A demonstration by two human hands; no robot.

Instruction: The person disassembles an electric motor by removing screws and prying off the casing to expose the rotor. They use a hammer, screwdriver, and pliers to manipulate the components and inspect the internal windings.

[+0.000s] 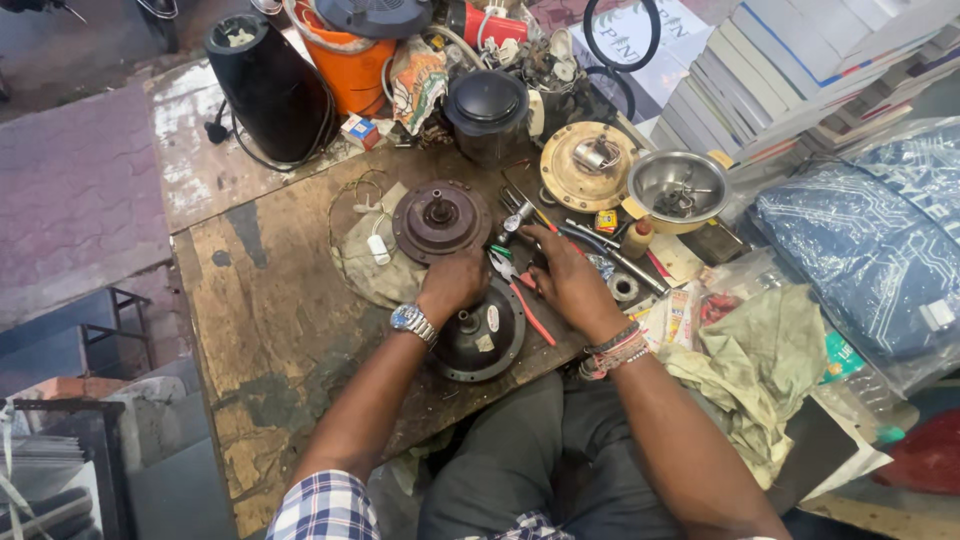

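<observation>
Motor cover (480,335), dark round dish, at near edge of wooden workbench (270,320), just in front of the body. Head view only: left hand (452,283) resting on cover's far rim, fingers curled loosely, wristwatch (412,322) on wrist; grip on anything underneath not visible, cannot tell. Right hand (572,280) flat-ish over tool pile, fingers spread toward red-handled pliers (520,295) and a small metal tool near its fingertips; closed on something or only touching, cannot tell. Second motor part (441,219), brown round disc with centre shaft, just beyond left hand, sitting on a grey rag (365,265). Further right: yellowish round plate (585,165), steel bowl (678,185) with small parts inside. Looks like mid-teardown or reassembly of a small motor, tool-selection stage. Next move likely needs cover held steady with left, right picking one tool cleanly from clutter without knocking loose bits.
</observation>
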